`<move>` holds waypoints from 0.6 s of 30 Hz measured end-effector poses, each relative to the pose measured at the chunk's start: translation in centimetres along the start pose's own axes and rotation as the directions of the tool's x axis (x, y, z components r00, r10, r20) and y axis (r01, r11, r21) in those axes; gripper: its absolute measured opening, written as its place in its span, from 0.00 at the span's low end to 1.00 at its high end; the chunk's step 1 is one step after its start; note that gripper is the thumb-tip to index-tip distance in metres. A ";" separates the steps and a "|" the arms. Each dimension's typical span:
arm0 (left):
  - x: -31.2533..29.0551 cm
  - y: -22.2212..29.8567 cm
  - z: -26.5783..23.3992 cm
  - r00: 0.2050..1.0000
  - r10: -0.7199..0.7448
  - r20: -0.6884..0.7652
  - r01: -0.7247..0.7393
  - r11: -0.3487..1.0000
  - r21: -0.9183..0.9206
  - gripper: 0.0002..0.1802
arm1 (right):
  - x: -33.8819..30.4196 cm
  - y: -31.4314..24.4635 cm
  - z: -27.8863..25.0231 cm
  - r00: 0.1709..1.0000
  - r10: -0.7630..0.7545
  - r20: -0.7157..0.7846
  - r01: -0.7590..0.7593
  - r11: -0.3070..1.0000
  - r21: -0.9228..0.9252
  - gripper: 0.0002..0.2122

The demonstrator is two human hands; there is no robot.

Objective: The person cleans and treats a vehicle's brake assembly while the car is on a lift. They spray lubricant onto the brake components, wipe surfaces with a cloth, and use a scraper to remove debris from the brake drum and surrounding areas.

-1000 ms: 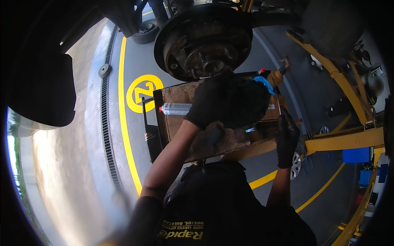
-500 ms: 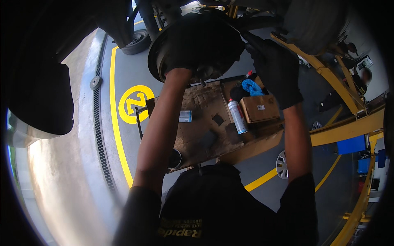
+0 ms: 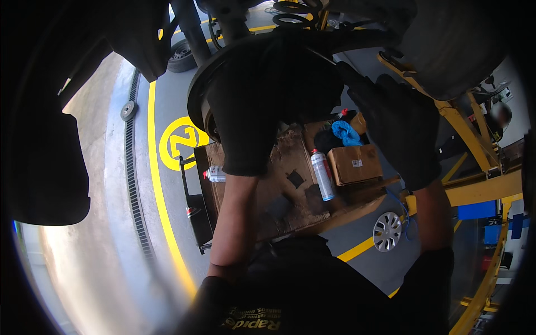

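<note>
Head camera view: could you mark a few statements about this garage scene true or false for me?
1. Both hands wear dark gloves. True: the left hand and the right hand are gloved.
2. A spray can lies on the cart beside a cardboard box. True.
3. The floor marking is a red square. False: it is a yellow circle.
4. The blue rag lies on the floor. False: it sits on the cart, behind the box.
5. A hubcap lies on the grey floor. True.
</note>
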State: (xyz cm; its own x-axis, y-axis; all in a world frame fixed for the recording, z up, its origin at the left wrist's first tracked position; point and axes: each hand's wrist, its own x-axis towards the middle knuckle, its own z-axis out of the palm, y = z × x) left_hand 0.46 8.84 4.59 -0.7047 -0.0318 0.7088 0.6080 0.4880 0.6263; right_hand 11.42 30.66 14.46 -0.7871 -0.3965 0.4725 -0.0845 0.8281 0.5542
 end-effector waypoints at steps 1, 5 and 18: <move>-0.3 1.4 0.1 0.996 -0.089 -0.012 0.088 0.996 -0.028 0.26 | 0.1 0.7 0.6 0.998 -0.032 -0.062 0.036 0.998 0.050 0.28; -1.5 2.0 2.3 0.968 -0.226 -0.107 0.185 0.936 -0.301 0.29 | 1.1 1.0 3.2 0.982 -0.035 -0.187 0.071 0.980 0.186 0.29; -2.4 3.6 0.7 0.978 -0.076 -0.196 0.071 0.997 -0.034 0.29 | 0.2 2.4 8.7 0.961 -0.005 -0.277 0.139 0.873 0.467 0.32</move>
State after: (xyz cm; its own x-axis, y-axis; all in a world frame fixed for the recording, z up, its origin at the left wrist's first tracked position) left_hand 4.15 11.28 4.93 -0.6634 -0.2396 0.7089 0.5684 0.4549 0.6856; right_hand 5.72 36.01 9.95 -0.5867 -0.4947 0.6412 -0.4685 0.8531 0.2295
